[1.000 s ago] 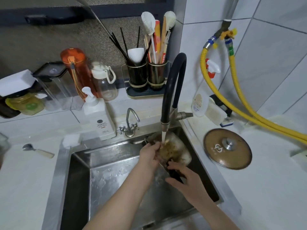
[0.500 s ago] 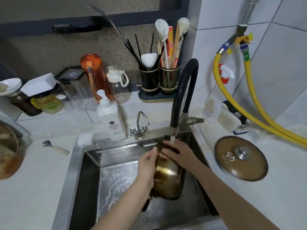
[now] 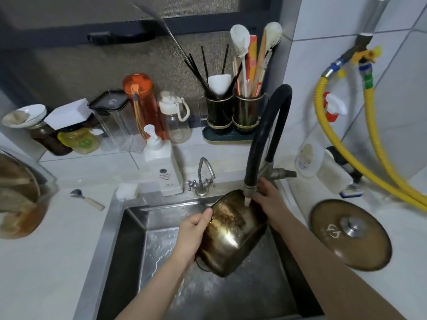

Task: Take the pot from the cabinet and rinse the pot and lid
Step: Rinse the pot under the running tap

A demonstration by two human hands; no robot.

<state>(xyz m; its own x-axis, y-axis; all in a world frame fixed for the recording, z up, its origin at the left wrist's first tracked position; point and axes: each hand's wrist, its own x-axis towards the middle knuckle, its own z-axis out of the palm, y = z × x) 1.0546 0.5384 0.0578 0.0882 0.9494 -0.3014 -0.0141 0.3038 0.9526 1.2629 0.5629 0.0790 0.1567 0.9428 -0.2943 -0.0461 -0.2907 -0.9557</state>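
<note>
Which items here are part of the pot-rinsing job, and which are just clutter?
In the job: pot, held by left hand and right hand under the black faucet; lid on the counter; sink.

Lying about: soap dispenser, spoon, orange bottle, utensil holders, yellow hoses.

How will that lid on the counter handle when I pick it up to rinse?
The lid looks rigid metal, so it should not flex. Its small centre knob is the obvious grip. It lies flat and domed, so it probably slides rather than rolls.
</note>
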